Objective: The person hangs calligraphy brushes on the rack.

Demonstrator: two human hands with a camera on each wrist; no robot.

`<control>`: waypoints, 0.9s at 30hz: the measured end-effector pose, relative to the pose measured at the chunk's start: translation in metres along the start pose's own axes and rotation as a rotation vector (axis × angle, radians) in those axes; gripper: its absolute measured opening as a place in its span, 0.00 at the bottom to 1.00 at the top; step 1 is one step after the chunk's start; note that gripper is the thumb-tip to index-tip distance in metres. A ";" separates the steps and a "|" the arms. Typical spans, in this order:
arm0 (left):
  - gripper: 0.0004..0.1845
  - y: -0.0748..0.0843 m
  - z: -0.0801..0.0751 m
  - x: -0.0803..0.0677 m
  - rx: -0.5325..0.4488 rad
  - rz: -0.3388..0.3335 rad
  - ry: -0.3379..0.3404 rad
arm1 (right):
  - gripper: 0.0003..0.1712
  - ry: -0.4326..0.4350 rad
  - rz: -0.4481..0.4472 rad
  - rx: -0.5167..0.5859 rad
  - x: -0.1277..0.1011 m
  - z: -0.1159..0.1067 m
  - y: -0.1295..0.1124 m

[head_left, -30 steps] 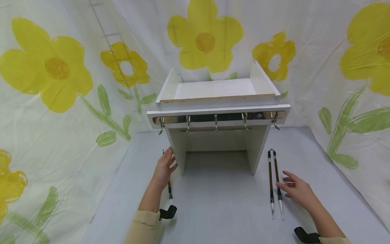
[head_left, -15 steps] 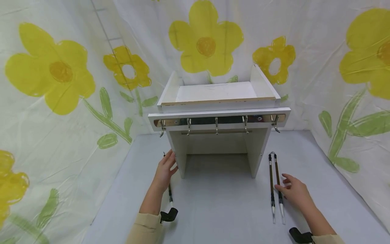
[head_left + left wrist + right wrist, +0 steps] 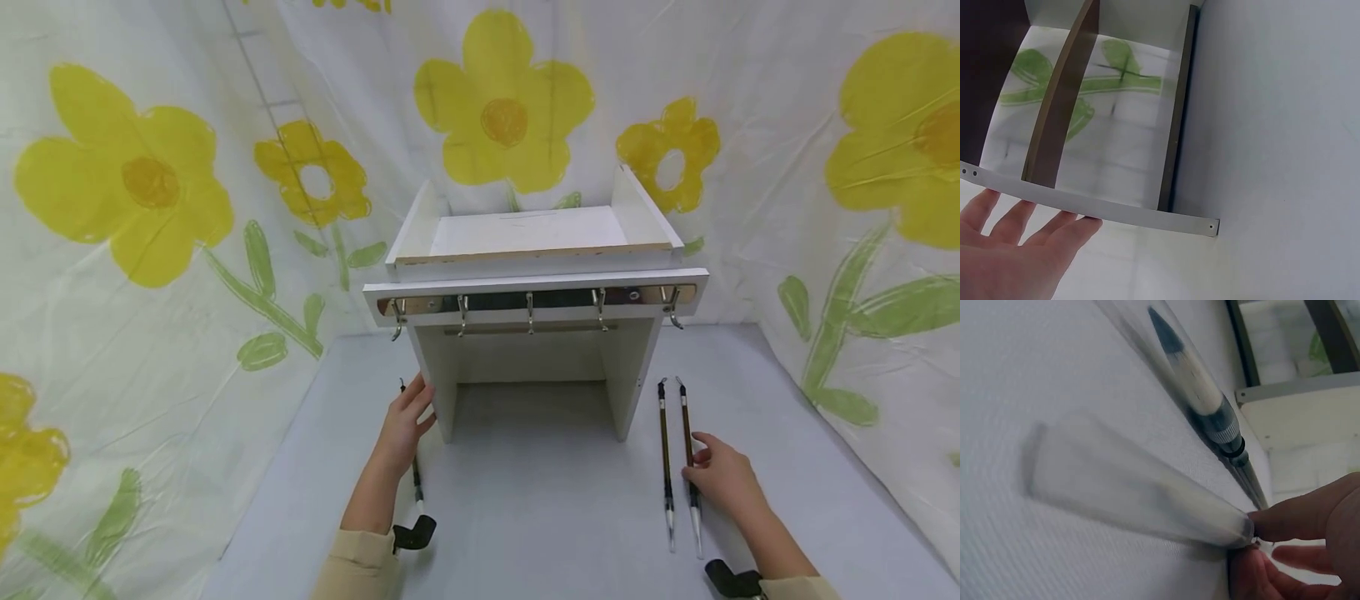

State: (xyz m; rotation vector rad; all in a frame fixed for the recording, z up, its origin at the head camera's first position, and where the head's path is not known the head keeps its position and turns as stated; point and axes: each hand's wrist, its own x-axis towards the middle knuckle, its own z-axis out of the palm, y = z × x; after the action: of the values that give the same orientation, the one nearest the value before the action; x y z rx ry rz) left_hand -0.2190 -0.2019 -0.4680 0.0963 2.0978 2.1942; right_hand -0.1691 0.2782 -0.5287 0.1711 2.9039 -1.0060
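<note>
A: Where's the brush [image 3: 686, 417]?

B: On the table [image 3: 540, 500], right of the rack [image 3: 525, 265], loop [image 3: 679, 381] pointing away from the person, clear cap [image 3: 697, 533] toward them. The right hand [image 3: 723, 475] has it in a closed pinch, thumb [image 3: 1291, 519] and finger at the handle next to the cap.

A: A good spot?

B: Workable, I'd say, but low. The far end could dip when raised; nearer the middle should balance better. Squeezing the cap itself might work it loose.

A: What's close by?

B: The second brush [image 3: 665, 450], just beside it on the rack's side, nearly parallel. Lifting straight up before going sideways should spare it a knock.

A: And the left hand [image 3: 401, 429]?

B: Fingers [image 3: 1082, 234] stretched out, gripping nothing, tips against the rack's outer left side. Light pressure seems enough; a hard push could shift the rack.

A: Anything else?

B: A third brush [image 3: 417, 479] lies by that wrist, partly hidden, so don't drag the arm there. And mind the five hooks [image 3: 530, 312] jutting from the rack's front: a careless swing could catch one.
</note>
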 end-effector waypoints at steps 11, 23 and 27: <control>0.39 -0.006 -0.002 -0.001 0.106 0.030 -0.004 | 0.36 0.005 -0.001 0.000 0.000 -0.005 0.003; 0.37 -0.004 0.000 0.000 0.144 0.032 0.050 | 0.30 -0.022 0.036 0.224 -0.007 -0.012 0.002; 0.36 -0.006 -0.001 0.002 0.149 0.038 0.052 | 0.30 0.002 0.022 0.290 -0.011 -0.015 -0.001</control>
State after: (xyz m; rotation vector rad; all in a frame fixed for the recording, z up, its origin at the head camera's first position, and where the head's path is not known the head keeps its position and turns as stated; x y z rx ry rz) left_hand -0.2206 -0.2020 -0.4738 0.0934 2.3042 2.0799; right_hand -0.1587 0.2854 -0.5150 0.2173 2.7356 -1.4189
